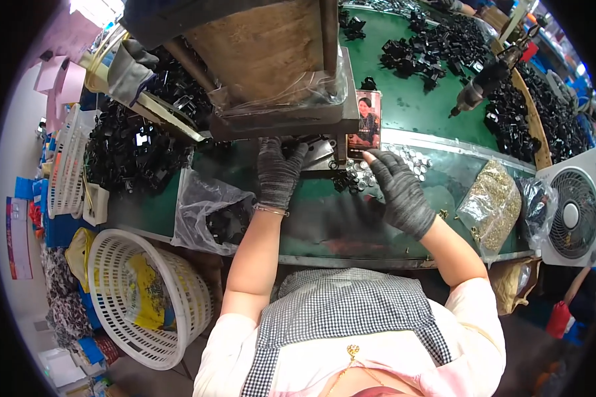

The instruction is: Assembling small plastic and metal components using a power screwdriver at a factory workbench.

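Left hand (279, 173) (gloved) at frame (285, 124) — fingertips hidden beneath, so grip cannot be told. Metal part (321, 154) under frame, just right of left hand. Right hand (402, 192) gloved, fingers extended, loosely bent, near silver caps (418, 161) — palm side hidden, hold cannot be told. Picture panel (366, 120) beside frame.

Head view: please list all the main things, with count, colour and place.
Machine: one, dark, top centre
Workbench: one, green, middle
Small parts: many, black, heaps left and right
Round caps: many, silvery, centre bench
Printed card: one, red and black, beside machine
Drill-like tool: one, black, upper right
Bag of brassy pieces: one, clear, right
Bag of black parts: one, clear, left of centre
Fan: one, white and grey, far right
Baskets: two, white, left
Apron: one, black-and-white check, lower centre
Left hand: one, grey-gloved, at machine
Right hand: one, grey-gloved, beside caps
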`<state>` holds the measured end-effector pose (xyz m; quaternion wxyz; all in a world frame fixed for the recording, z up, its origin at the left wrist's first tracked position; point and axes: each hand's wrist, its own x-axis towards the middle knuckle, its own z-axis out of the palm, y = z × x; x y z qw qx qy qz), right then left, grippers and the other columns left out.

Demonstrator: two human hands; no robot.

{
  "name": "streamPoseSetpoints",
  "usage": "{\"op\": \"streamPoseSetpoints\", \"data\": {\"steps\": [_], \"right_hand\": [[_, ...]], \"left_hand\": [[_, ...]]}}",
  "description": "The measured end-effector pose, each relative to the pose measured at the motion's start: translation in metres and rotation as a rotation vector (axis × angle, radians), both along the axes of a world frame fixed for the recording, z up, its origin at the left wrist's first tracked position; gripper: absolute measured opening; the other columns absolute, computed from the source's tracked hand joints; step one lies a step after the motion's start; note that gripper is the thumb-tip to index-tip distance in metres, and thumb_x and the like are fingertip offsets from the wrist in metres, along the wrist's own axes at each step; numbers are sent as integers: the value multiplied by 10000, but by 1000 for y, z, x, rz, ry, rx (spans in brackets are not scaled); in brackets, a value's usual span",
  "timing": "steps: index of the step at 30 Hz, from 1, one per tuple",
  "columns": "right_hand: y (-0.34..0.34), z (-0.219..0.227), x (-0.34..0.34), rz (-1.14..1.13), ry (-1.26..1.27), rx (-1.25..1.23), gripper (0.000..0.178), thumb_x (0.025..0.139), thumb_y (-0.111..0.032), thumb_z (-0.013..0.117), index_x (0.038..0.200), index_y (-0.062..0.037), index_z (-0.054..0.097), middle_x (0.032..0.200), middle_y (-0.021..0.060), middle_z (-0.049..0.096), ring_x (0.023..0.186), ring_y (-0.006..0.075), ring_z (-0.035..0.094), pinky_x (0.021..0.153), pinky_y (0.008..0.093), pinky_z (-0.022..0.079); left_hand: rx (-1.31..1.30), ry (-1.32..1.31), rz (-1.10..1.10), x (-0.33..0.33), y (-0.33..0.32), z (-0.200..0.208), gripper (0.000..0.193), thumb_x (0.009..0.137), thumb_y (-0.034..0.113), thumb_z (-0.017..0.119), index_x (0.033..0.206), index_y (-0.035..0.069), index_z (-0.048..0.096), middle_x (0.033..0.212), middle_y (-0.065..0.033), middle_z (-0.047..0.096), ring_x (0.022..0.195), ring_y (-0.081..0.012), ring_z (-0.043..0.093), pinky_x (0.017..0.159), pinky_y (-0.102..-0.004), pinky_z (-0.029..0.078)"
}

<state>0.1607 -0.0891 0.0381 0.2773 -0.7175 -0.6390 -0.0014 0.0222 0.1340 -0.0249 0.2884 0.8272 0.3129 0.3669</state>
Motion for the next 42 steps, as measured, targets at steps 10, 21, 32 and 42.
{"op": "streamPoseSetpoints", "data": {"steps": [10,21,32,42], "right_hand": [[-104,-31,59,-413,132,34,421,725,-62,688,1136,-64,597,1156,177,586,1036,361,572,906,417,471],[-107,-52,46,-611,67,-546,173,771,-168,666,908,-63,656,862,200,649,852,384,629,770,470,505],[-102,-53,35,-494,185,-353,109,733,-65,666,838,-44,644,783,185,636,744,371,627,646,417,499],[-41,-14,-1,2,326,17,150,668,-56,664,817,-69,647,744,122,616,719,313,631,618,384,500]], "left_hand": [[3,58,106,3,-4,3,276,778,172,764,964,17,631,908,-105,662,789,-221,620,753,-327,496],[413,434,-651,-7,-135,36,211,731,80,628,942,84,641,963,-97,644,945,-296,610,828,-399,509],[339,564,68,-129,-50,1,328,765,220,719,1044,61,651,1053,-147,665,929,-327,640,865,-407,507],[37,96,-438,-36,-123,33,248,757,166,741,967,62,659,904,-110,633,804,-278,643,720,-374,529]]}}
